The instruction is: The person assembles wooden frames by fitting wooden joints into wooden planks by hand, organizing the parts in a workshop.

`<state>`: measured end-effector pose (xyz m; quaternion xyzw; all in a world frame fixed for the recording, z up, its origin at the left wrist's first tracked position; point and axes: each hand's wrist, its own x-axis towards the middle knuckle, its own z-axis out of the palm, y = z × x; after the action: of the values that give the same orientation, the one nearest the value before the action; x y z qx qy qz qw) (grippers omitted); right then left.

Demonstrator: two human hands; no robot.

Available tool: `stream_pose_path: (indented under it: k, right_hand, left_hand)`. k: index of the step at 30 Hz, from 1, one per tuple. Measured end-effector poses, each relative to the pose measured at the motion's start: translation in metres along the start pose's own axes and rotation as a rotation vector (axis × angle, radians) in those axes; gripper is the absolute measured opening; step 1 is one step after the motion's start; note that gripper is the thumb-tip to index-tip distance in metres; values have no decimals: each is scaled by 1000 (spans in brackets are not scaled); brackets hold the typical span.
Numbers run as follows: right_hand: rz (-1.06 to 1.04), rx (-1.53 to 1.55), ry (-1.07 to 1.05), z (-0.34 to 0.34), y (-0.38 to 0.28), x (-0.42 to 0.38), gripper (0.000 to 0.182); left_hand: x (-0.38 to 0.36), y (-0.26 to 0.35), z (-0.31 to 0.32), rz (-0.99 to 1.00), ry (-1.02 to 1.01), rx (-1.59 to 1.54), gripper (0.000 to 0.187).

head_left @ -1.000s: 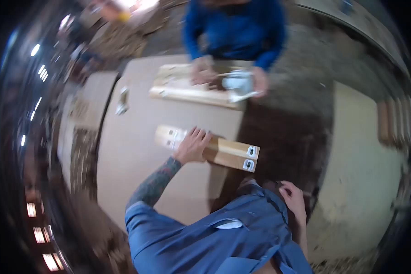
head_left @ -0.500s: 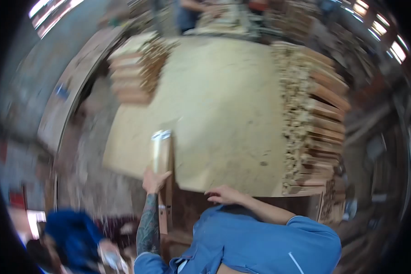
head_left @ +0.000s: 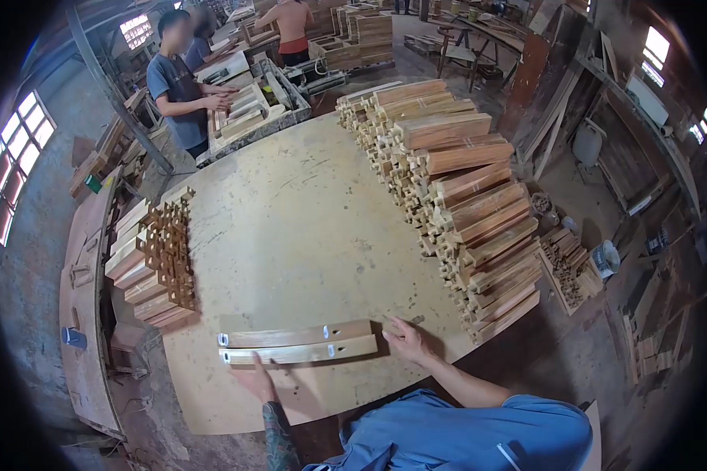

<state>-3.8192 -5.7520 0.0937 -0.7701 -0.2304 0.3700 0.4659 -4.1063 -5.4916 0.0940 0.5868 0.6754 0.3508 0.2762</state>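
Two slightly curved wooden rails [head_left: 294, 344] lie side by side near the front edge of the pale tabletop [head_left: 291, 235]. White patches mark their left ends and spots along them, and small dark holes show near the patches. My left hand [head_left: 255, 382] grips the near rail at its left part, the thumb against its front side and the other fingers partly hidden. Just off the right ends of the rails is my right hand [head_left: 407, 343], its fingers apart and nothing in it.
Stacked wooden pieces with tenoned ends [head_left: 479, 212] line the table's right side. A smaller stack with slotted ends [head_left: 153, 263] stands at the left. Beyond the far edge, a person [head_left: 182, 94] works at another bench. A white bucket [head_left: 605, 259] sits on the right.
The rails have turned from pointing away from me to lying crosswise along the front of the table. My right hand has moved forward to their right ends. The view has swung and sharpened.
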Motion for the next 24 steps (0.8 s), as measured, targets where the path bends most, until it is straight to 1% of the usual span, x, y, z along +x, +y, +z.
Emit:
stream_pose_path:
  k: [1,2,3,5,6,7,8,9,10,11,12,13,14,15,16,17,19,20,21,23,24]
  right_hand:
    - [28,57,66,9,0,3,68]
    - [-19,112,95,20,3,6,72]
    - [-16,111,89,30,7,11,72]
    - [-66,-16,170,52,5,12,71]
    - [-92,-7,163,55,-12,9,70]
    - [-69,-22,207,62,-31,4,69]
    - [26,-60,223,65,-48,-4,68]
    - [-19,-103,292,77,-22,7,68]
    - [29,-200,319,80,-26,4,69]
    - [67,-1,288,83,-40,2,70]
    - [16,-66,384,91,-16,14,70]
    - [8,-107,410,97,20,32,71]
    - [157,-91,290,88,-36,19,71]
    - [125,-88,343,92,-49,24,71]
    - [91,-81,405,93,-53,31,70]
    - [102,-98,383,90,-51,44,70]
    - [-24,18,325,77,-40,79,66]
    - [-91,81,301,70,-37,89,65]
    - [-90,75,293,65,-36,96,65]
    - [17,171,252,58,-37,105,65]
    - [19,163,250,55,-37,108,65]
  left_hand:
    - [15,1,-15,64,102,296,100]
    - [35,-7,-28,57,122,321,90]
    - [56,-16,-38,53,124,326,90]
    - [97,-40,-55,47,-50,194,79]
    - [117,-60,-63,200,-220,91,75]
    - [136,-98,-66,340,-388,-6,71]
    - [150,-138,-54,253,-371,-185,65]
    - [141,-109,-61,-291,-488,-394,61]
    - [125,-96,-73,-178,-663,-435,73]
    - [111,-56,-77,-326,-659,-455,69]
    - [109,-59,-70,-338,-631,-429,52]
    - [105,-60,-67,-385,-594,-468,55]
    - [96,-47,-68,-387,-584,-533,57]
    - [94,-34,-70,-382,-579,-600,60]
    - [105,-55,-59,-297,-635,-565,65]
    - [112,-78,-49,-210,-697,-528,70]
    - [103,-43,-57,-135,-568,-295,67]
    - [104,-35,-60,-120,-582,-327,71]
    - [113,-41,-54,-128,-577,-328,71]
    - [131,-53,-38,-140,-612,-335,76]
    - [134,-54,-33,-148,-612,-339,76]
